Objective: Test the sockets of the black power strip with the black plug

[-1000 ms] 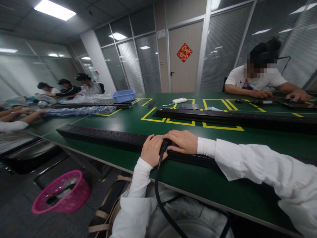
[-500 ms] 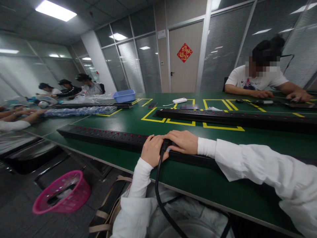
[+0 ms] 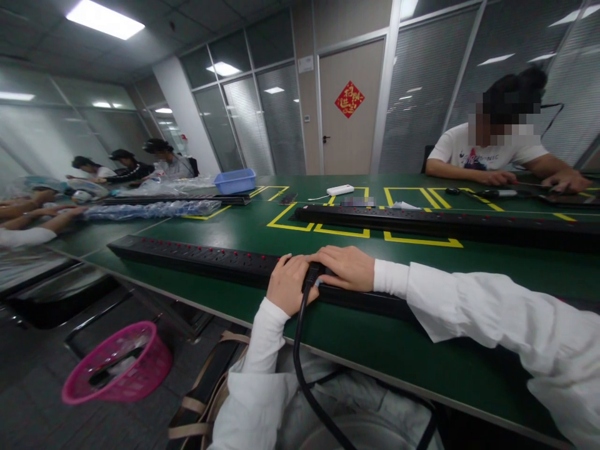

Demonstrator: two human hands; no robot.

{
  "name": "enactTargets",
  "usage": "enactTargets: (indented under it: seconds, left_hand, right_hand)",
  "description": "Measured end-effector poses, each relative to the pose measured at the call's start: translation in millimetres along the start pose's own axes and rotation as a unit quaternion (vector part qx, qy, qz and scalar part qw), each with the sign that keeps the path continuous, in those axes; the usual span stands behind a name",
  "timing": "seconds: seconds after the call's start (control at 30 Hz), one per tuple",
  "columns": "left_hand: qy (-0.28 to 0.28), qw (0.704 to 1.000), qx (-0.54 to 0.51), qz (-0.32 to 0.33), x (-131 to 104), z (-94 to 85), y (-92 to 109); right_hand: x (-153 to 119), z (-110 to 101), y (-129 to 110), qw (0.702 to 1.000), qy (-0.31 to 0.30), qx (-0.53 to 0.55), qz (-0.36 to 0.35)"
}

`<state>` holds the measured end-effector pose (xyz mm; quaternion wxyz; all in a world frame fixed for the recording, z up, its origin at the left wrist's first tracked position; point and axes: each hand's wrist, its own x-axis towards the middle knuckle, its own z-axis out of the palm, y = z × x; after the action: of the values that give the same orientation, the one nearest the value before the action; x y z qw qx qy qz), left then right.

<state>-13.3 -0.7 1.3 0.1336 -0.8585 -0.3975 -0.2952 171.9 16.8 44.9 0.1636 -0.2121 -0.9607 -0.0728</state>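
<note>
My left hand point(image 3: 289, 284) and right hand point(image 3: 345, 269) meet over a long, black, bar-shaped power strip point(image 3: 197, 255) with a row of small red parts along its top. It lies near my edge of the green, yellow-taped tabletop point(image 3: 187, 229), running out to both sides of me. Between my hands sits a black, ribbed cable plug point(image 3: 312, 275), its thick black cord point(image 3: 300, 359) hanging over the table edge towards my lap. My left fingers bend over the strip at the plug's left; my right hand lies across the strip at its right, thumb close by the plug. My own hands hide the contact, so I cannot tell whether either set of fingers grasps the plug, or whether it is seated in a socket. Beyond lies a second long black power strip point(image 3: 422, 219), well apart from mine.
</note>
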Motion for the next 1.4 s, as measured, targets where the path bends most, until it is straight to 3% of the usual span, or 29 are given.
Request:
enactTargets:
  seconds: [1.4]
  left_hand:
    - [-0.002,1.0,-0.005,0.001,-0.1,-0.1,-0.8]
  right_hand:
    - [-0.3,-0.3,-0.6,1.0,0.007,0.001,-0.002]
